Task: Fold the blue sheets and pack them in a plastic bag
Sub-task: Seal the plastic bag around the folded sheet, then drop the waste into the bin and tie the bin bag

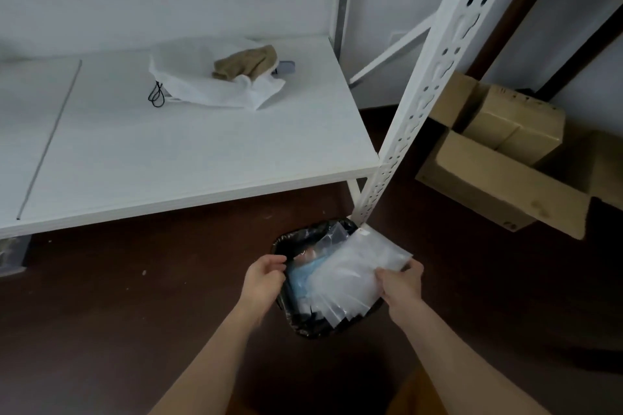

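the right hand (401, 283) pinched the plastic bags (350, 280), whose long axis ran up-right. the left hand (264, 274), curled and seemingly empty, lay nearer the blue sheet (301, 274).

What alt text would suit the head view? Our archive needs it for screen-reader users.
A person's right hand grips a stack of clear plastic bags over a black-lined bin on the dark floor, while the left hand holds the bin's rim. Something blue shows in the bin. Behind, a white shelf holds a white drawstring bag with a tan cloth.
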A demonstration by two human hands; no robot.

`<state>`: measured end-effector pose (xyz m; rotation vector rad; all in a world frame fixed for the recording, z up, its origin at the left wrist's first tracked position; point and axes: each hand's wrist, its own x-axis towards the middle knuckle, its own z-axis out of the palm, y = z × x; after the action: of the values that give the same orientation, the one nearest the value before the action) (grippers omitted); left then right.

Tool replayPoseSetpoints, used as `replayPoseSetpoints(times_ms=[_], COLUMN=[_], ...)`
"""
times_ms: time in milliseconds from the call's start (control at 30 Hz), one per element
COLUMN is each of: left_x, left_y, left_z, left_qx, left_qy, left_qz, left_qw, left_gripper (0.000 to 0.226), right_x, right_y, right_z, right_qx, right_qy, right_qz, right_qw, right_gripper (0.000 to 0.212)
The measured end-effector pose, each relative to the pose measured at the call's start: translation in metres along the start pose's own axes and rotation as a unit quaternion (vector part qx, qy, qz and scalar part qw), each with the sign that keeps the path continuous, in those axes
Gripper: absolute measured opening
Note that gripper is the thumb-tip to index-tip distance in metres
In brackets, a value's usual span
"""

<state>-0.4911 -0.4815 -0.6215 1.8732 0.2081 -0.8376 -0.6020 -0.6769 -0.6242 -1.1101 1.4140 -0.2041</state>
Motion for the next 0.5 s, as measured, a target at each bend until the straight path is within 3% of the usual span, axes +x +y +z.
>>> replayPoseSetpoints(times_ms=[167,333,500], left_x=[0.05,0.079,0.061], left_y=[-0.041,-0.071,-0.086], left_z=[0.029,0.062,0.07], left_qx=[0.156,0.196,0.283], left_qy=[0.042,-0.049,-0.09], left_qz=[0.216,0.244,0.273], left_qw=[0.963,0.949,0.915], left_gripper=[0.036,0.042,0.043], right_x=[0.054,0.088,0.075], right_y=[0.056,0.086,0.091], right_z=[0.042,0.062,0.043], right_qx=[-0.081,-0.12,-0.163], right_qy=[-0.097,-0.141,-0.161], right_qz=[-0.134,-0.228,-0.233], right_qw=[0.983,0.956,0.945], right_gripper=[0.052,0.063,0.076])
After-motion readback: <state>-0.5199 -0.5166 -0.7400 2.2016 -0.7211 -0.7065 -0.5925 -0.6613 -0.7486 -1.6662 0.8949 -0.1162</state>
